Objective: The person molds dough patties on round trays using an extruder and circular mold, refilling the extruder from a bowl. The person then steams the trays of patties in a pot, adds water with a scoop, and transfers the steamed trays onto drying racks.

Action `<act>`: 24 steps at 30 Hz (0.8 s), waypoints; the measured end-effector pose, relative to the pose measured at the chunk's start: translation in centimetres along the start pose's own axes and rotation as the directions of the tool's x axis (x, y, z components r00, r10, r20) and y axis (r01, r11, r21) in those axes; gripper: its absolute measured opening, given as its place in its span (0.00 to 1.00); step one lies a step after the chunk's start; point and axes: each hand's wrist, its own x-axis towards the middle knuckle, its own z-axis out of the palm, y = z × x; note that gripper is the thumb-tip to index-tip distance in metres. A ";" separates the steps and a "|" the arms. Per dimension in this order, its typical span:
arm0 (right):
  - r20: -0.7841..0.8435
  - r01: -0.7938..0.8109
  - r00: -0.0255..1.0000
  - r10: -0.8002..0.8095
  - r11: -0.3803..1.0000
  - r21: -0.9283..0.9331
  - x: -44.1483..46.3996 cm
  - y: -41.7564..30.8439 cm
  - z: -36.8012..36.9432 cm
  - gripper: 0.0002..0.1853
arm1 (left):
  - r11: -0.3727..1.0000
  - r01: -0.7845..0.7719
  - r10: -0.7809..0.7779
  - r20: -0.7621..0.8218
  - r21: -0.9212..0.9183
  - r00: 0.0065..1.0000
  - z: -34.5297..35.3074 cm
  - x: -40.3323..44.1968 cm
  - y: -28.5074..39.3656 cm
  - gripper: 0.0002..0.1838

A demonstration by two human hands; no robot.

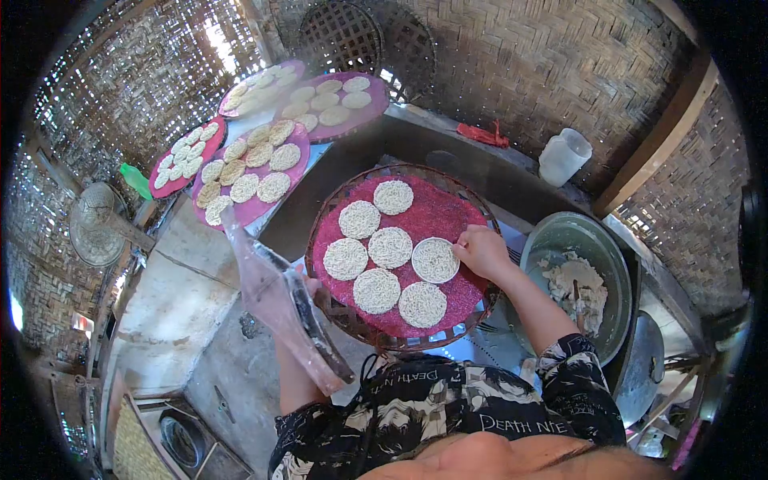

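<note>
My right hand [484, 252] pinches the edge of a white ring mould [414, 262], which lies on the pink cloth around a round of pale noodle-like strands [436, 260]. Several more such rounds [376, 290] lie on the same pink cloth [448, 204], which covers a round woven tray [352, 326]. At the tray's left rim is my left hand [314, 290], mostly hidden behind a long dark lever-like tool with cloudy plastic wrapped over it [276, 296]. Its fingers are too covered to show whether they grip the tool or the tray.
To the right stands a large basin [616, 320] holding pale dough [580, 288]. Pink-covered trays [252, 210] with rounds sit at the back left. A white plastic container [565, 156] and a red bag [482, 134] rest on the back ledge. A lidded pot [642, 368] is below the basin.
</note>
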 end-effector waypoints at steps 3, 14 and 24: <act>-0.037 0.061 0.997 -0.061 0.998 0.016 -0.1 0.0 -0.4 0.12 | 1.000 0.012 -0.012 -0.005 -0.005 1.000 -0.5 -0.6 0.1 0.17; -0.122 -0.209 0.971 0.204 0.977 -0.037 5.7 1.4 -1.2 0.12 | 0.998 0.046 -0.046 0.001 -0.036 0.999 -0.8 -0.7 0.1 0.17; -0.048 -0.227 0.973 0.227 0.974 0.007 6.7 1.0 0.8 0.13 | 0.996 0.071 -0.071 0.011 -0.045 0.997 -0.8 -0.5 -0.2 0.16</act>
